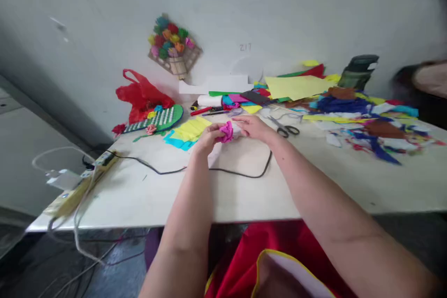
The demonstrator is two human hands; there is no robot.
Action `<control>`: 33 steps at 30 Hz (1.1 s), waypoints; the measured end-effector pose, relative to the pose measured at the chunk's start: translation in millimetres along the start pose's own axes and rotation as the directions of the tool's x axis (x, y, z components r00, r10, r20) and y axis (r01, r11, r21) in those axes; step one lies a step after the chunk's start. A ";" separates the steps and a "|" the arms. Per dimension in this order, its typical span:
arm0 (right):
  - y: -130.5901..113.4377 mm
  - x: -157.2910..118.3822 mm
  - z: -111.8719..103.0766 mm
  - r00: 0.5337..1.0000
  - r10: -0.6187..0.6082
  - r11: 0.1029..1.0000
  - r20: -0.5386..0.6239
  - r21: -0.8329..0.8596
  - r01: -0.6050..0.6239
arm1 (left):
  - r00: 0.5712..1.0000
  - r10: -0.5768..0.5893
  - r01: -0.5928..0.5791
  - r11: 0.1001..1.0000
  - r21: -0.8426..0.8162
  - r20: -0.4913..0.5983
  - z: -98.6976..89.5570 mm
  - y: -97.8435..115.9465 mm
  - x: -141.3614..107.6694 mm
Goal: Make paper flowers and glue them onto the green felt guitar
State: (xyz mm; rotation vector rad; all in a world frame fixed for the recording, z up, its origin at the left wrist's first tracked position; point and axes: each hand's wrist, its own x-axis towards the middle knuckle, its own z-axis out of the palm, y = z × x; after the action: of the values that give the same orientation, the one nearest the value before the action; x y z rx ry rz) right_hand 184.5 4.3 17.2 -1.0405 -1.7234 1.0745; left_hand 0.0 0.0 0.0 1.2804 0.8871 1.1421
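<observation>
Over the middle of the table, my left hand (pixel 210 137) pinches a ruffled pink crepe-paper flower (pixel 227 132). A small piece of white paper (pixel 237 130) sits right beside the flower, on its right side. My right hand (pixel 255 127) has its fingertips closed on this white piece, though its thumb is partly hidden. Below the left hand lies a pale strip (pixel 214 156). Yellow crepe-paper sheets (pixel 190 128) and blue paper (pixel 179 141) are close to the left hand. Black-handled scissors (pixel 285 130) lie just past my right wrist.
A black cable (pixel 240 173) crosses the table from a power strip (pixel 82 186) at left. A red plastic bag (pixel 137 95) and green woven craft (pixel 167 118) stand behind. Paper scraps (pixel 349 107) and a dark bottle (pixel 359 72) are at right. Paper flowers (pixel 171 39) hang on the wall.
</observation>
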 end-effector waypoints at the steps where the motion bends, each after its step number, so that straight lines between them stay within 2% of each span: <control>1: 1.1 -0.3 -0.8 1.000 -0.001 1.000 0.017 -0.004 0.001 | 1.000 0.005 -0.005 1.000 0.002 0.012 0.2 -0.2 0.1; 9: 0.7 -5.0 -5.0 0.993 0.015 1.000 0.121 0.006 -0.016 | 0.998 -0.003 0.003 1.000 0.008 0.060 1.0 -0.1 -1.3; 19: -10.3 -10.1 -4.3 0.990 0.076 0.997 0.121 -0.032 -0.073 | 0.998 -0.009 0.007 0.999 0.033 0.065 -1.4 -0.9 -0.8; 26: -0.7 -5.5 -5.6 0.991 0.011 1.000 0.130 -0.024 -0.008 | 0.997 0.001 -0.002 1.000 0.019 0.083 -1.2 -0.1 -1.0; 33: 1.8 -2.4 -4.3 0.991 -0.067 0.998 0.116 -0.005 0.068 | 0.993 0.040 -0.029 0.995 -0.100 0.108 -4.0 -0.8 1.2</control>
State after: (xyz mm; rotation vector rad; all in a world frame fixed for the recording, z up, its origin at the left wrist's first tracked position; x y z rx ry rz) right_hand 189.5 3.6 16.3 -0.9337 -1.8441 1.1039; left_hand -3.4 2.2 -1.1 1.2688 0.7213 1.1178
